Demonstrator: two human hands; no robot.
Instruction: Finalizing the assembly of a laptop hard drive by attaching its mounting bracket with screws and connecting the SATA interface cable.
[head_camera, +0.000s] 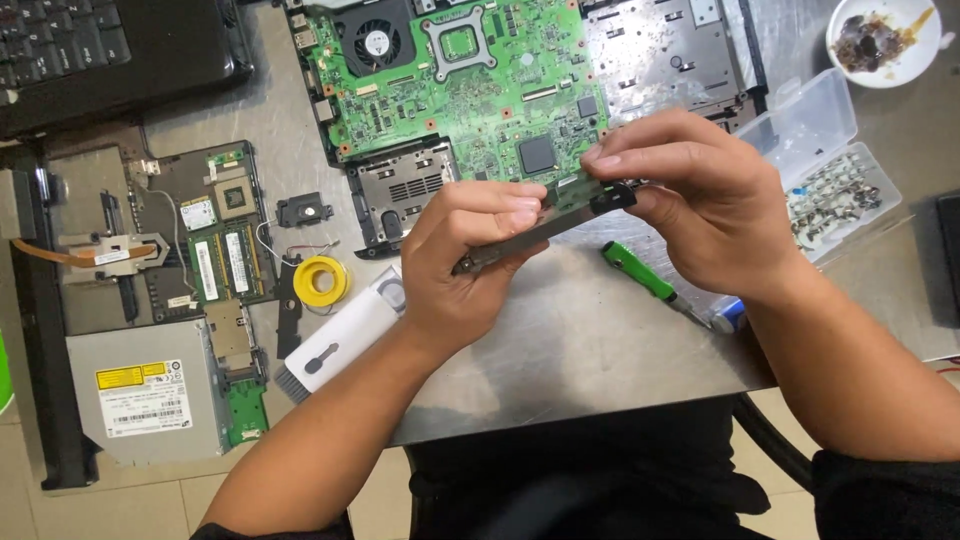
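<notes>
Metal bracket strip (530, 228) sits up in the air over the middle of the tabletop (580, 340), and we pinch it with our left hand (465, 265) and right hand (700, 205). We think it could slip and fall on the green motherboard (470, 90) near the far edge, since only our fingertips grip it.

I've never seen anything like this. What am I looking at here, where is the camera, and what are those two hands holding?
There is no machine here, just a person at a metal table. The one picture comes from a camera worn on the person's head, looking down, so the arms reach in from the bottom. The left hand and right hand together hold a thin dark strip-shaped part above the table, one hand at each end. Behind it lies a green circuit board with a small round fan. To the left sit an opened laptop base, a silver disc drive, a yellow spool and a white brush tool. To the right lie a green-handled screwdriver, a clear box of small parts and a white dish.
</notes>
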